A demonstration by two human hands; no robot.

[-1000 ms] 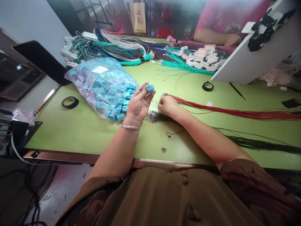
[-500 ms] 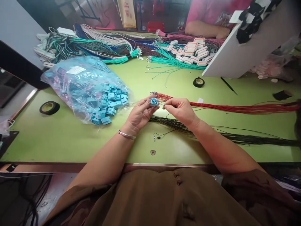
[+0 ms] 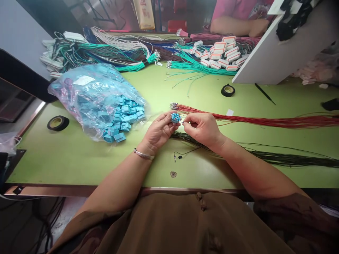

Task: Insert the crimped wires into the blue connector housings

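Starting at the near edge, the person's brown garment fills the bottom of the view, with both forearms reaching forward over the green counter. A metal bracelet sits on the left wrist.

Left hand: grip narrow, fingertips pinched around a small blue connector, held just above the counter near its middle, its holed face turned up toward the camera.

Right hand: grip narrow, thumb and forefinger pinched at the connector's right side. Whether a wire end sits between them cannot be told; the spot is too small to read.

A bundle of dark wires lies on the counter directly under and right of the hands. One loose short wire lies apart, just nearer than the hands.

Beyond the hands, a bundle of red wires runs rightward. Left of the hands, a clear plastic bag spills more blue connectors. A black tape roll lies near the left edge; a second tape roll lies further back.

At the far side: green wire bundles, white connectors in a heap, and a tilted white board. Another person's forearm rests at the far edge.
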